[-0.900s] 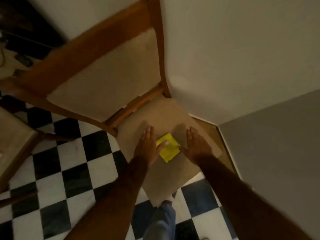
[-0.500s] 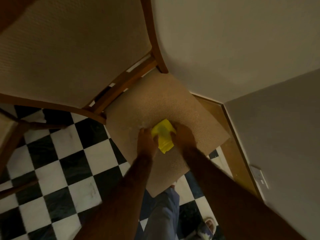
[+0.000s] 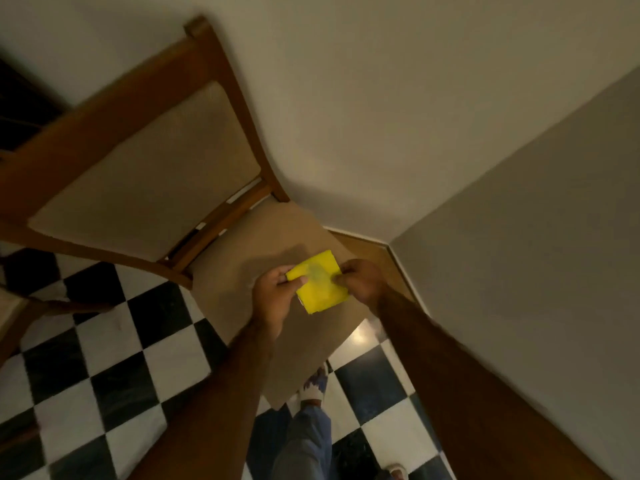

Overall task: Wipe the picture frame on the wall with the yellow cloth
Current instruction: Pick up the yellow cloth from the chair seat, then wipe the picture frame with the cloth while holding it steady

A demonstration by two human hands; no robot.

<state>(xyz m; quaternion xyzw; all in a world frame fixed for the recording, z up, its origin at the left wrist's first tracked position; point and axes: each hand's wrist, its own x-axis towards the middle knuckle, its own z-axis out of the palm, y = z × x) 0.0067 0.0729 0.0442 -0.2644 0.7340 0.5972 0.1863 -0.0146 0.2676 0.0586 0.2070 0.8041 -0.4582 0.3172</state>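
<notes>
Cloth: folded yellow cloth (image 3: 320,283) held above the chair seat (image 3: 242,268).
Left hand (image 3: 277,296): fingers closed on cloth's left edge.
Right hand (image 3: 360,280): pinching its right edge.
Chair: wooden, beige upholstery, in a wall (image 3: 415,116) corner.
Floor (image 3: 114,358): black-and-white checkered tiles.

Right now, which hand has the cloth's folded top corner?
The left hand: its thumb and fingers pinch the folded top-left corner of the yellow cloth. The right hand grips the right edge instead.
</notes>
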